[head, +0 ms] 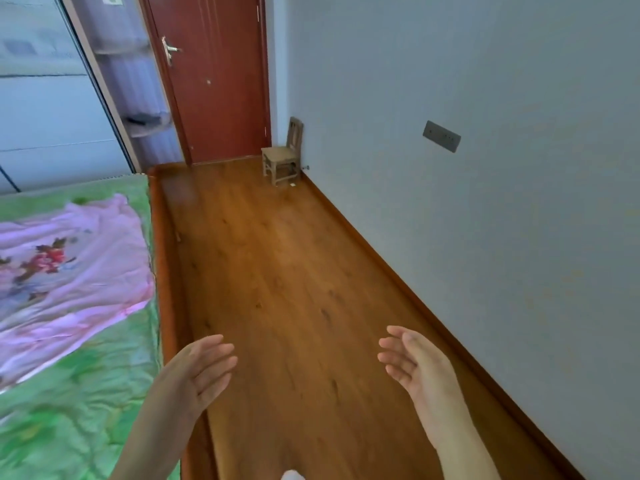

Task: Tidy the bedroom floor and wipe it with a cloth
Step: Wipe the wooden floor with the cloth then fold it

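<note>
Wooden floor (284, 271) runs in a long strip from the near edge of the view to a red-brown door (214, 81) at the far end, with a pale wall (485, 168) along its right edge and a bed (76, 393) along its left edge. That floor, the thing to be tidied and wiped, looks nearly bare, so the tidying part seems small. No cloth shows anywhere in view, and fetching one looks like the step in hand; a white scrap at the bottom edge is too cut off to identify. To do the wiping well, I would start at the far corner and work backward in overlapping strokes, keeping close to the skirting board and the bed frame where dust gathers. On the bed lies a pink sheet (65, 268) over a green cover, well clear of the floor. A small wooden chair (282, 157) stands in the far right corner against the wall and would need lifting aside to reach beneath it. Just beside its legs sits a tiny pale scrap (293, 184), likely litter to pick up first. The left hand (197, 372) and the right hand (412, 362) both hover above the near floor, palms facing each other, fingers spread wide, holding nothing.
</note>
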Available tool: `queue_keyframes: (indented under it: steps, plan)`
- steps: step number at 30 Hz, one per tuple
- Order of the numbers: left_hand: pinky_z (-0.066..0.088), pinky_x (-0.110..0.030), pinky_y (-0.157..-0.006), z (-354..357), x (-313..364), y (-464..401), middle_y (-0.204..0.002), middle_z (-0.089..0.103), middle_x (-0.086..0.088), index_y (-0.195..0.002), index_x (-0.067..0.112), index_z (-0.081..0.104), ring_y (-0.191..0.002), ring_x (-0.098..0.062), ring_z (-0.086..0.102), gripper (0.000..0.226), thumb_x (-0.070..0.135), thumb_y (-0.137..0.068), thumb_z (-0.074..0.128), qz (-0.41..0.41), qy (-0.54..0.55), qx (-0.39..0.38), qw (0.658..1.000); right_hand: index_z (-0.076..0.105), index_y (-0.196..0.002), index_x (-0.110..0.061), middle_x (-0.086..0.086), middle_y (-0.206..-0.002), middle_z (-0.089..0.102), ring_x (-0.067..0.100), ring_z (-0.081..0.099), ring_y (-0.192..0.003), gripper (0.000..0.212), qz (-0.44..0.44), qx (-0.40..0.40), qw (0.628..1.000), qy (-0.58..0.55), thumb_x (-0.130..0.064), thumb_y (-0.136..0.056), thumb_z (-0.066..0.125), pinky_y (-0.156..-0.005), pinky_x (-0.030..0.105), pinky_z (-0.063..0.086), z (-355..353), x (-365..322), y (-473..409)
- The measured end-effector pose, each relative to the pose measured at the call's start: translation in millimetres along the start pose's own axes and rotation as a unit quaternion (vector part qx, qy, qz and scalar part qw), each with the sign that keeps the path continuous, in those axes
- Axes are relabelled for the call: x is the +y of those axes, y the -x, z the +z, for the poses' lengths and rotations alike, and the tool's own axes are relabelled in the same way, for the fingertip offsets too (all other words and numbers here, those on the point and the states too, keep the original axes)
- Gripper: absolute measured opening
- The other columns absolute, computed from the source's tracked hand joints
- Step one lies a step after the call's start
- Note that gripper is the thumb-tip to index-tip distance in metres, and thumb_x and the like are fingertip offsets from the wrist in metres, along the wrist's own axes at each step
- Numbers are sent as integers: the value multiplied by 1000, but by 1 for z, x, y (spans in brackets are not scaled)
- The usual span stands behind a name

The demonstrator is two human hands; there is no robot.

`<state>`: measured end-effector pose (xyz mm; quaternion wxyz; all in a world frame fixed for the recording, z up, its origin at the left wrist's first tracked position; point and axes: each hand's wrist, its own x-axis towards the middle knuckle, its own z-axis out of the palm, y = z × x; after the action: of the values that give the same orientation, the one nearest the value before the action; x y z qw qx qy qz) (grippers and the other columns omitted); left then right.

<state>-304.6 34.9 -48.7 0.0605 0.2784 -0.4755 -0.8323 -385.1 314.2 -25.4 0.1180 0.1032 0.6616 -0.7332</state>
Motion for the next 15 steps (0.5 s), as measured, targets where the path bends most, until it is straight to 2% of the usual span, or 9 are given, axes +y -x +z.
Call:
queue_keyframes:
  steps: [6,10,15]
  plan:
    - [57,-25,-64,14,15,-89,-82,74,-2,-100,12,62,-73,-14,71,27,21,-98,36,17,9,28,999,67,-99,-15,3,-85,72,23,69,-86,20,12,-30,999,-3,-25,-94,50,-68,24,54,30,-12,-93]
    - [53,-35,-80,34,42,-161,-91,74,-6,-99,13,65,-80,-17,71,28,21,-97,38,47,-14,36,998,67,-100,-12,8,-87,72,25,68,-85,21,14,-50,999,-9,-24,-93,51,-70,27,53,59,-40,-168]
    - [53,-31,-76,52,90,-246,-90,74,-5,-99,14,65,-82,-18,71,27,22,-98,39,62,-23,40,997,66,-100,-10,10,-88,71,24,68,-83,21,-9,-77,997,-10,-23,-92,51,-69,26,54,105,-76,-253]
